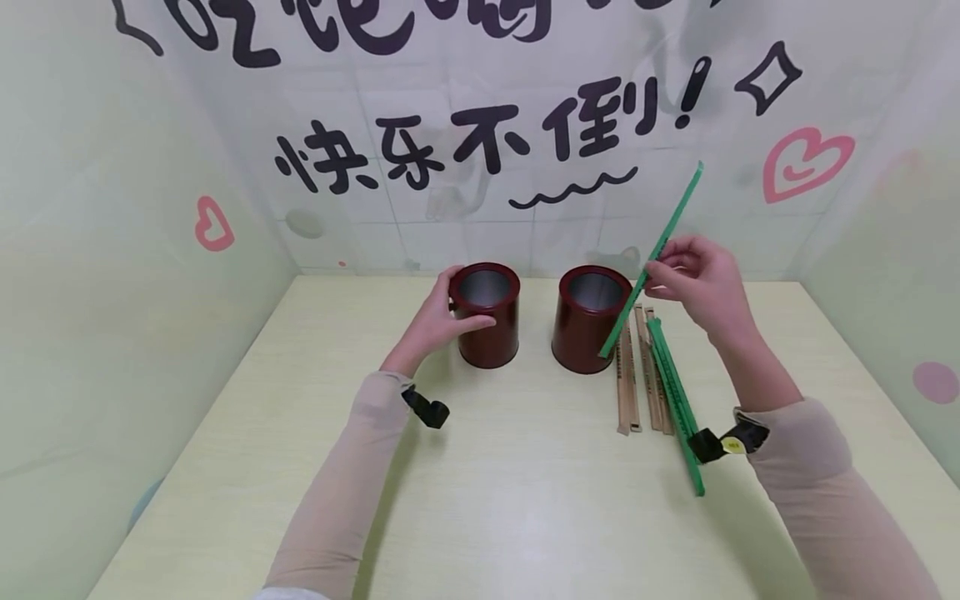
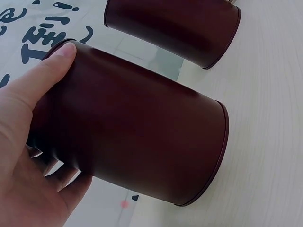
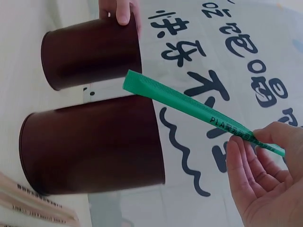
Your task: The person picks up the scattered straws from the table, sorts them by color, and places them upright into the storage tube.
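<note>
Two dark red cylindrical cans, open at the top, stand upright side by side near the back of the table. My left hand (image 1: 441, 321) grips the left can (image 1: 491, 340), thumb across its front and fingers round the far side. Between thumb and fingertips my right hand (image 1: 701, 279) pinches a green paper-wrapped straw (image 3: 184, 105), held slantwise in the air. In the head view its lower end overlaps the front of the right can (image 1: 581, 333); the right wrist view shows printing on the wrapper.
Right of the cans lie several brown paper-wrapped straws (image 1: 627, 387). Beside them is a bunch of green wrapped straws (image 1: 678, 400), partly behind the right wrist camera (image 1: 708, 446). A white printed backdrop (image 1: 450, 242) rises behind the pale table (image 1: 525, 500).
</note>
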`<state>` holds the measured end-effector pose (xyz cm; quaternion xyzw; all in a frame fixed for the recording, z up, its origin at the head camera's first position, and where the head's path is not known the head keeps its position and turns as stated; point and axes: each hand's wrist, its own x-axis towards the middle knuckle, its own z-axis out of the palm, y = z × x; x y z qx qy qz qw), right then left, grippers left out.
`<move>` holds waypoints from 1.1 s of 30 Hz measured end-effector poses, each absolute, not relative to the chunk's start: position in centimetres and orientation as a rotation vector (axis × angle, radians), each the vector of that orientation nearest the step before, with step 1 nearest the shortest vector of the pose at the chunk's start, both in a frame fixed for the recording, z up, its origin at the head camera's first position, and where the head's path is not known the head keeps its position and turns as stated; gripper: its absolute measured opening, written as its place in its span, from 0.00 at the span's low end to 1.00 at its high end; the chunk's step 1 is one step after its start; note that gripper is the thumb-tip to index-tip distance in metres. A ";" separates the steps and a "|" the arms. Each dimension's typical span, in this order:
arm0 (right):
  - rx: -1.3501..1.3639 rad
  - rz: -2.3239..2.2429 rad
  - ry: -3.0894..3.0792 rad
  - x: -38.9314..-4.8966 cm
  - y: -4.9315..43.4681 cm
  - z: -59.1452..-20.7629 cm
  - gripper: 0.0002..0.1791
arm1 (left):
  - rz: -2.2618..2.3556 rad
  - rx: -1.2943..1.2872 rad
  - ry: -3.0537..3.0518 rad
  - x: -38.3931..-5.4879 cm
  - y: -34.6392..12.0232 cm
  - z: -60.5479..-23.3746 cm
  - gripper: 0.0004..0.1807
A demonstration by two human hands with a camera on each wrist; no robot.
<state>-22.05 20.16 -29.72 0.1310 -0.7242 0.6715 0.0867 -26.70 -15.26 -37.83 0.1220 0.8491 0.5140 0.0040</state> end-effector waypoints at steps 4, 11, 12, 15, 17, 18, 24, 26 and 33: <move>0.415 2.040 -2.077 -22.3 18.7 -29.8 0.08 | 1.609 0.385 2.656 -26.7 -15.2 -37.8 0.55; 0.385 2.033 -1.987 -22.8 16.1 -29.8 0.09 | 1.614 0.387 2.643 -26.9 -15.2 -37.8 0.56; 0.380 2.028 -1.977 -22.9 15.8 -29.8 0.09 | 1.612 0.387 2.645 -26.9 -15.2 -37.8 0.56; 0.372 2.030 -1.940 -23.1 14.8 -29.9 0.09 | 1.605 0.394 2.661 -26.9 -15.2 -37.9 0.55; 0.370 2.039 -1.912 -23.2 14.2 -29.9 0.09 | 1.600 0.392 2.668 -26.8 -15.2 -37.9 0.55; 0.368 2.048 -1.892 -23.3 13.9 -30.0 0.09 | 1.599 0.390 2.670 -26.8 -15.2 -37.9 0.55; 0.373 2.093 -1.790 -24.2 12.2 -30.5 0.09 | 1.600 0.381 2.671 -26.6 -15.2 -37.8 0.55; 0.381 2.107 -1.769 -24.6 11.7 -30.8 0.09 | 1.602 0.378 2.671 -26.6 -15.2 -37.8 0.55; 0.400 2.123 -1.812 -24.9 9.8 -31.5 0.09 | 1.616 0.371 2.660 -26.5 -15.3 -37.8 0.54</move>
